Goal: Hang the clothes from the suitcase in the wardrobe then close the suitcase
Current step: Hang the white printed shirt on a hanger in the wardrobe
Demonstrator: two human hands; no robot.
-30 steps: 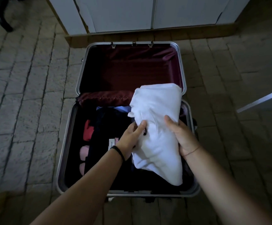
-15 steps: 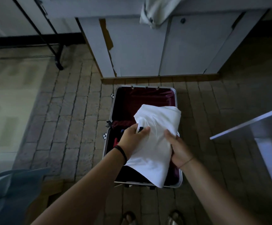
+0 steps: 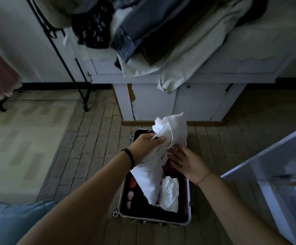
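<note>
The open silver-rimmed suitcase point(image 3: 121, 200) lies on the brick floor below me, dark clothes and a crumpled white item point(image 3: 170, 195) inside. My left hand point(image 3: 147, 147) grips a white garment point(image 3: 175, 128) near its top; the cloth hangs down unfolded over the suitcase, showing pink marks. My right hand point(image 3: 188, 162) is open, fingers spread, touching the hanging cloth from the right side. A white cabinet with two doors point(image 3: 196, 103) stands just beyond the suitcase.
Piled clothes point(image 3: 143, 32), jeans and a pale jacket lie on the cabinet top. A black metal rack point(image 3: 69, 71) stands at left, a white panel edge point(image 3: 267, 156) at right, a blue cushion point(image 3: 11, 221) at bottom left.
I have risen, so the suitcase looks smaller and the cabinet top came into view. The white garment was lifted and unfolded; my right hand let go and opened.
</note>
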